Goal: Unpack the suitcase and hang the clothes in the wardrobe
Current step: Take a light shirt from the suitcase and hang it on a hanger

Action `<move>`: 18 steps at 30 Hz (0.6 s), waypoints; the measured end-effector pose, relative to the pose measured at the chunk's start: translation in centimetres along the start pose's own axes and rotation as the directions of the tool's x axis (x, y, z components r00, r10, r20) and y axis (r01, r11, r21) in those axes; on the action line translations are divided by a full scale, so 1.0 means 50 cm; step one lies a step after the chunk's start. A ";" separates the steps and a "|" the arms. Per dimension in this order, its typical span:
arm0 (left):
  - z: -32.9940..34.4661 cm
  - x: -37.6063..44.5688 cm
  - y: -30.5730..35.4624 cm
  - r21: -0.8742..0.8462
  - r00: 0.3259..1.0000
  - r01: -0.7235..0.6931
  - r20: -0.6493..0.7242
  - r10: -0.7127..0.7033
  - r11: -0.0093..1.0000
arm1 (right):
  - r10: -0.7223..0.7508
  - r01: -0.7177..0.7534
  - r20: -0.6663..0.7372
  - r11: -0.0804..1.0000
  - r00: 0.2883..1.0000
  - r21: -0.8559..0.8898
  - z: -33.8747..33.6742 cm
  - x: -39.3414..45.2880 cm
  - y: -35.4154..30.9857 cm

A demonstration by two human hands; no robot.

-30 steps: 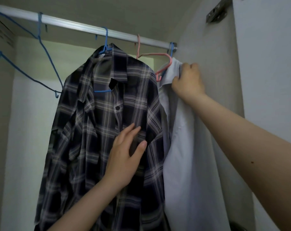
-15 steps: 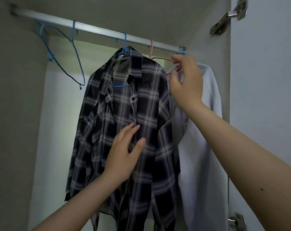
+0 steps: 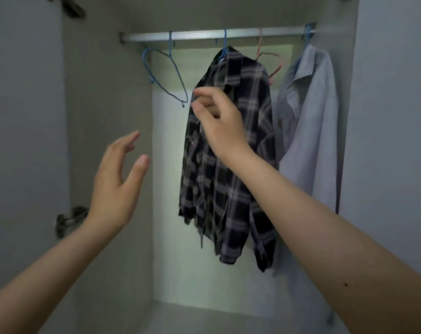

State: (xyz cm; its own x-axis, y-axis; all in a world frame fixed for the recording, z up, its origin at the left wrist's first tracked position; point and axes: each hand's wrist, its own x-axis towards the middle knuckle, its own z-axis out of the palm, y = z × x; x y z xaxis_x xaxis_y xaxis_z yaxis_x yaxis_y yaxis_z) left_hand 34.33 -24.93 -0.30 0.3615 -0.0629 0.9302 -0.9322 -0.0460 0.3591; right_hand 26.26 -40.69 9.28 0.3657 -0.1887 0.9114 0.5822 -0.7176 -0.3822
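A dark plaid shirt [image 3: 228,189] hangs on a blue hanger from the wardrobe rail [image 3: 200,36], near its middle. Further right a pale blue shirt [image 3: 310,116] hangs on another blue hanger, close to the side wall. My right hand [image 3: 219,121] is raised in front of the plaid shirt's shoulder, fingers loosely curled, with nothing in it. Left of the shirts, my left hand [image 3: 118,184] is in the air with its fingers spread, touching nothing. No suitcase is in view.
An empty blue hanger [image 3: 166,68] hangs at the rail's left end, and an empty pink hanger [image 3: 274,66] hangs between the two shirts. Open doors stand at left [image 3: 23,141] and right [image 3: 392,116]. A hinge [image 3: 69,220] sits low on the left wall.
I have drawn back from the wardrobe. My right hand left the pale shirt's hanger and moved left, in front of the plaid shirt. My left hand came off the plaid shirt and swung left.
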 end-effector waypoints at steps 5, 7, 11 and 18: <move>-0.147 -0.063 0.051 0.142 0.999 -0.008 -0.032 0.013 0.990 | -0.024 0.007 0.093 0.984 0.995 0.176 0.078 -0.050 -0.098; -0.218 -0.068 0.078 0.186 0.995 -0.001 -0.093 0.019 0.982 | -0.058 0.029 0.103 0.965 0.993 0.259 0.110 -0.055 -0.152; -0.382 -0.093 0.119 0.327 0.976 0.071 -0.218 0.003 0.942 | -0.094 0.021 0.126 0.874 0.988 0.486 0.194 -0.070 -0.262; -0.711 -0.202 0.203 0.525 0.897 0.274 -0.442 -0.016 0.806 | -0.166 -0.049 0.192 0.620 0.967 0.783 0.386 -0.156 -0.467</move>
State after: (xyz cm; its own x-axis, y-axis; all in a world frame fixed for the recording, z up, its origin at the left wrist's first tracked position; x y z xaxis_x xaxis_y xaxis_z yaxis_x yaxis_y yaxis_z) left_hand 20.51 10.65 -3.38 0.3304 0.3851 0.8617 -0.6415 -0.5781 0.5043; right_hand 23.82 -9.52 8.18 0.3960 0.0653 0.9159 0.9118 0.0897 -0.4007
